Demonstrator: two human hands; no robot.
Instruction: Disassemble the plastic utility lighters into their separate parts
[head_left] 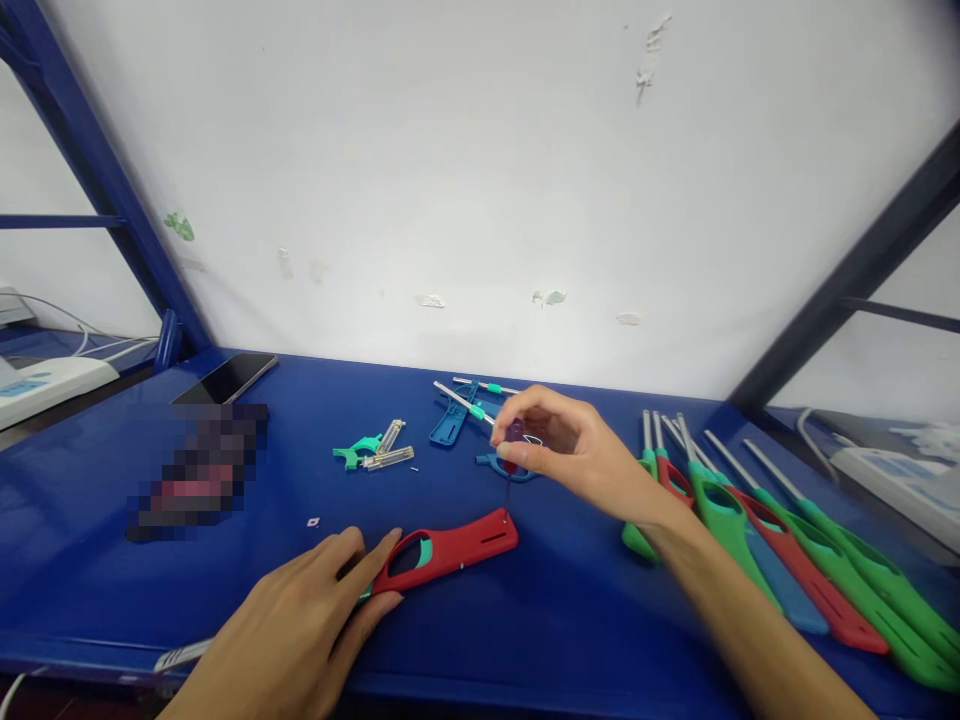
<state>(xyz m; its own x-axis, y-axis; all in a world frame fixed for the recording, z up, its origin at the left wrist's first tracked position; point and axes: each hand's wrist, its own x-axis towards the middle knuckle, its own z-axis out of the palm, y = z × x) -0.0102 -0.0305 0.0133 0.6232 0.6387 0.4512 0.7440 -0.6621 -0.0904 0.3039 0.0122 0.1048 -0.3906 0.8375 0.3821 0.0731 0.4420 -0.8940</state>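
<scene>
Head cam: the L hand (315, 600) is down low on the blue table (570, 640), w/ thumb & fingers closed on the thin end of the red lighter (469, 545). The red lighter lies on the table in front of the person, fat end to the right, w/ a green trigger (426, 551) in its loop. The R hand (574, 435) is up over the fat end, w/ a narrow pinch on the driver (515, 433). The driver stands about upright, tip down at the fat end; it looks like it's in a hole there, but the tip is too small to be sure.

Behind the red lighter are 2 clear tubes (390, 458) next to a green bit (349, 456). Nearer the wall (480, 180) is a blue shell (451, 422) w/ metal rods (463, 399) by it. A blue ring (517, 471) is partly behind the R hand.

On the right, a bunch of lighters (724, 520), green, red & blue, lies side by side. The phone (232, 378) is at back left, nr a blurred thing (199, 470).
</scene>
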